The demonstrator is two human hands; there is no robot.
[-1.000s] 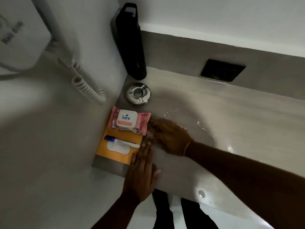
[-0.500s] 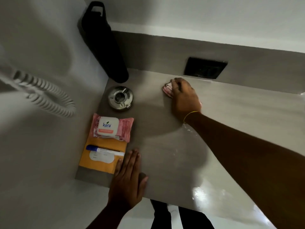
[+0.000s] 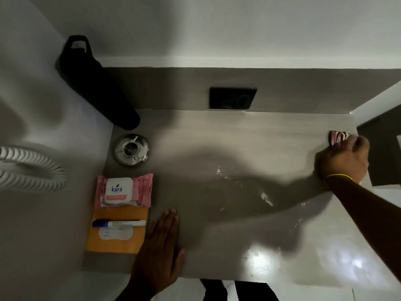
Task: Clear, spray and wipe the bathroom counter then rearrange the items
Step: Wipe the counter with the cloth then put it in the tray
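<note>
A grey, stone-look tabletop [image 3: 217, 135] fills the middle of the frame, running from a white wall [image 3: 43, 105] at the left to its end at the far right, with a grey backsplash [image 3: 173, 88] along the top and white wall above that. A black rectangular plate [image 3: 232, 98] is set into the backsplash just above the tabletop. The surface is wet: small droplets and streaks glint at centre right, and a bright glare patch lies at lower right. The right hand [image 3: 344, 159], at the far right edge of the frame, is clenched down on a pink and white cloth [image 3: 338, 136] that pokes out from under its fingers at the tabletop's end. The left hand [image 3: 161, 248] lies flat and released, palm down with fingers together, on the front edge at lower centre, holding nothing. The other items are grouped along the left side: a black bottle [image 3: 97, 83] with a loop handle stands in the upper-left corner, a round metal ashtray [image 3: 132, 149] sits just below it, then a pink pack of Kara wipes [image 3: 123, 190], whose lower edge overlaps an orange envelope [image 3: 115, 242]. A blue-capped white marker [image 3: 118, 223] lies across the envelope. A white coiled cord [image 3: 32, 168] hangs against the wall at the left edge.
</note>
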